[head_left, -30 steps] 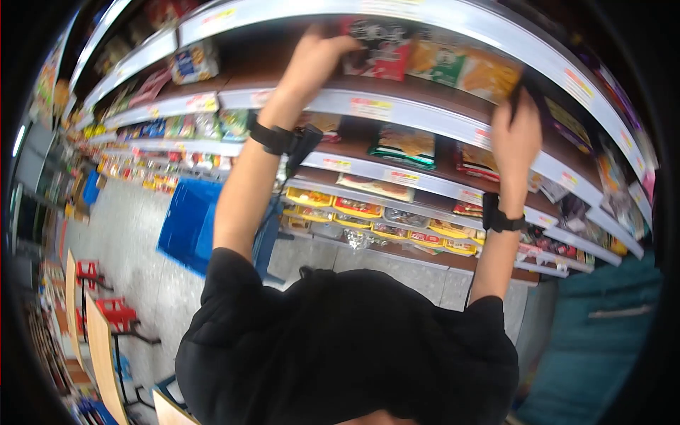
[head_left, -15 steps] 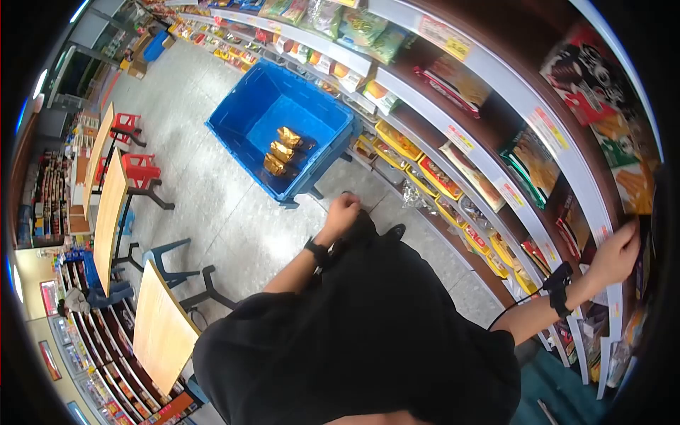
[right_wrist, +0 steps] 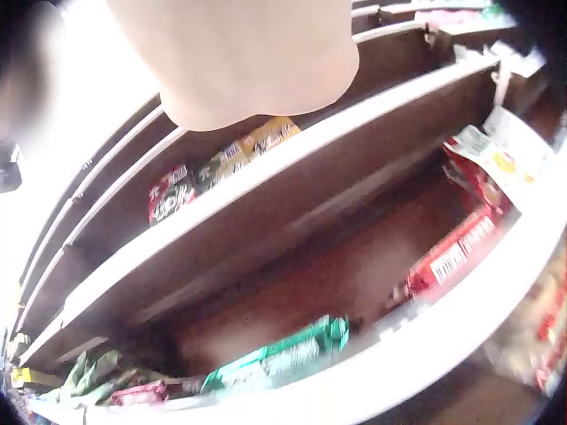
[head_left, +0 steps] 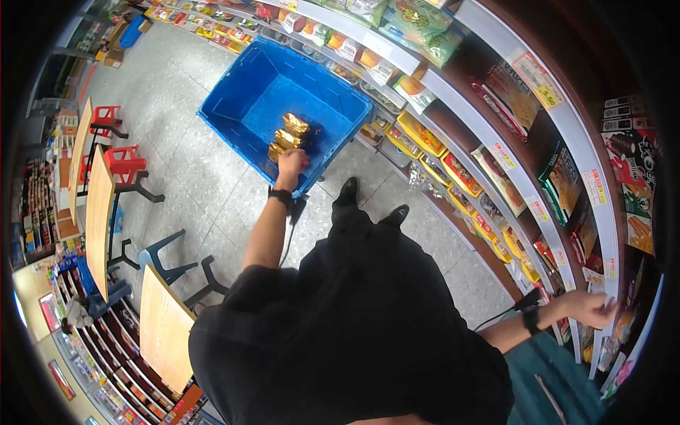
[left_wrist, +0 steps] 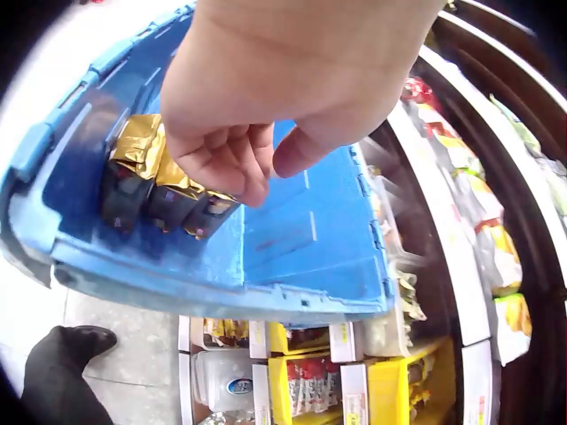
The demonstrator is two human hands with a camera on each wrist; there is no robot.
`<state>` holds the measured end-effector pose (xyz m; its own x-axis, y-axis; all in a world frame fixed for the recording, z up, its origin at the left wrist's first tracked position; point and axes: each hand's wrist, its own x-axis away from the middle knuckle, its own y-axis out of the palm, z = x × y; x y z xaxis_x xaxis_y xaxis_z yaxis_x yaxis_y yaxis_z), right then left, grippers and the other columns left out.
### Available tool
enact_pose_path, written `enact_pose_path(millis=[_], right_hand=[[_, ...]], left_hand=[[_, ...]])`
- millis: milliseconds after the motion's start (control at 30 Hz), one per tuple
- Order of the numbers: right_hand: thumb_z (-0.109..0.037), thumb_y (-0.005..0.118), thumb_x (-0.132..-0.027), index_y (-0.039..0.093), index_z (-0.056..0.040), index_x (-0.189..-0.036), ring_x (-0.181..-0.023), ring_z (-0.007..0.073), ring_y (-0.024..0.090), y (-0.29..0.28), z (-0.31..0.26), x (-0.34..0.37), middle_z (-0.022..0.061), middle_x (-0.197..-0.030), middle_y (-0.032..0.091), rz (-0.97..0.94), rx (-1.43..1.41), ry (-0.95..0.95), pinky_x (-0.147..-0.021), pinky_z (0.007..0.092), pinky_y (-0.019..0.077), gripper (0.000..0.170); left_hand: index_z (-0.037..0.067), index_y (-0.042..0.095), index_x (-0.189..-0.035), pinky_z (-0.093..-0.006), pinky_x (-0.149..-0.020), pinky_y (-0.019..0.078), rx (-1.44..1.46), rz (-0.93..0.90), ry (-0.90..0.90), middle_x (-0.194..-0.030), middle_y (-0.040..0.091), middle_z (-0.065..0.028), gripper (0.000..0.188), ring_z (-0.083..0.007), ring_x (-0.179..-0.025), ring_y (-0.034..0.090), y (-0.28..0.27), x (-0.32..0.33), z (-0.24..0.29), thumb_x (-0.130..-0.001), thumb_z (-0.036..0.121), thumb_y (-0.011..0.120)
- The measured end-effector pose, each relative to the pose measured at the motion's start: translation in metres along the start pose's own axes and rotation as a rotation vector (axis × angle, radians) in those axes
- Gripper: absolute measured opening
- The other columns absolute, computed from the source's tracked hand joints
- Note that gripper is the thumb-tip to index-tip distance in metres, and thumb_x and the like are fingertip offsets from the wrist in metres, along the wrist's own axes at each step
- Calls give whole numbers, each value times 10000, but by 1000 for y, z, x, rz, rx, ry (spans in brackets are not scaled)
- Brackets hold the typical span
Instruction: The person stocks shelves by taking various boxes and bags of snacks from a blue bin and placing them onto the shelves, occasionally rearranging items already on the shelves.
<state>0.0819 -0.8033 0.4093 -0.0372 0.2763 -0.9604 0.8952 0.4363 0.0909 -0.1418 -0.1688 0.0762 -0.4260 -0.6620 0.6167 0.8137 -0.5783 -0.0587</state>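
Over the near end of a blue crate (head_left: 234, 88), my left hand (head_left: 290, 166) reaches down with the wrist uppermost. Inside stand three packs (left_wrist: 137, 146) with shiny gold tops and dark lower parts. In the left wrist view the left hand's loosely curled fingers (left_wrist: 226, 168) overlap the nearest packs, with a small gap at the thumb. My right hand (head_left: 593, 309) is out at the right, beside the shelf edge (head_left: 602, 234), blurred, with nothing seen in it. The right wrist view shows only part of that hand; its fingers are hidden.
Flat snack packs (head_left: 637, 163) lie on an upper shelf, with a green pack (head_left: 559, 180) on the shelf below. Yellow bins (head_left: 423, 134) line the bottom shelf. At the left are wooden tables (head_left: 166, 329), red stools (head_left: 126, 163) and a blue-grey stool (head_left: 166, 258).
My view has turned from the shelf toward the crate. The left hand has come off the shelf, past my body, to over the crate. The right hand has drawn away from the flat packs.
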Motion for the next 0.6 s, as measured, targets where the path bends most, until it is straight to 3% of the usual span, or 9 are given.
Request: enact_pose_path(millis=[233,267,300,367,433,467,533,567,600], right_hand=[[-101,548,-880,558,53,-1078,-874,259,527,-75,-78,191,172,-1000,567,-924,380,505,-807,362,440,252],[-158,588,-874,573,40,-1091,-897,290,560,-84,-86,221,198,-1011,594,-1002,316,274,-828,369,443,294],[-207,616,-862,584,22,-1107,-959,320,590,-102,-92,244,204,-1032,623,-1377,576,744,-870,375,443,337],[-255,614,-855,621,-25,-1059,-979,339,599,-184,-53,342,199,-1007,643,-1578,389,864,-885,390,449,307],[-350,505,-893,619,-32,-858,-871,384,585,-264,-49,408,208,-908,636,-1986,272,573,-764,437,466,339],[-309,499,-895,607,-40,-816,-752,369,586,-323,-48,453,208,-819,624,-1885,386,1068,-658,468,449,300],[-293,480,-883,622,-76,-823,-711,362,609,-361,-109,438,209,-762,626,-1975,193,679,-619,492,462,266],[-306,463,-878,628,-86,-830,-725,367,620,-384,-118,456,213,-773,636,-2033,132,541,-622,498,469,279],[-313,459,-881,641,-85,-844,-787,383,625,-366,-161,412,213,-821,648,-2072,204,954,-673,481,478,294]], left_hand=[[87,550,-841,-236,-421,387,-86,43,-211,-659,589,-32,34,-133,-550,575,-25,-105,-7,-841,122,549],[88,538,-814,-243,-403,372,-128,32,-193,-655,582,-32,55,-125,-527,554,-24,-114,-4,-842,133,552],[87,530,-809,-247,-398,363,-55,-10,-154,-657,579,-37,60,-120,-513,540,-27,-138,-12,-840,133,552],[98,506,-728,-271,-379,337,-2,-25,-65,-625,542,-42,111,-117,-474,496,-17,-150,3,-829,128,540],[-56,611,-926,-382,-532,499,-734,-87,439,-719,636,-163,231,-278,-595,603,-38,-203,-22,-772,96,529],[-12,628,-966,-384,-553,518,-531,-98,478,-765,650,-151,230,-259,-611,604,-36,-209,-20,-813,138,544],[56,534,-1198,-410,-571,532,-697,-49,163,-880,665,-152,371,-265,-680,637,-16,-185,35,-881,243,571],[31,491,-1195,-426,-640,542,-1029,98,458,-932,666,-189,450,-321,-764,660,-17,-191,30,-858,309,598],[-26,461,-1142,-433,-723,538,-769,307,198,-975,648,-240,522,-378,-850,653,-9,-201,32,-824,357,620]])
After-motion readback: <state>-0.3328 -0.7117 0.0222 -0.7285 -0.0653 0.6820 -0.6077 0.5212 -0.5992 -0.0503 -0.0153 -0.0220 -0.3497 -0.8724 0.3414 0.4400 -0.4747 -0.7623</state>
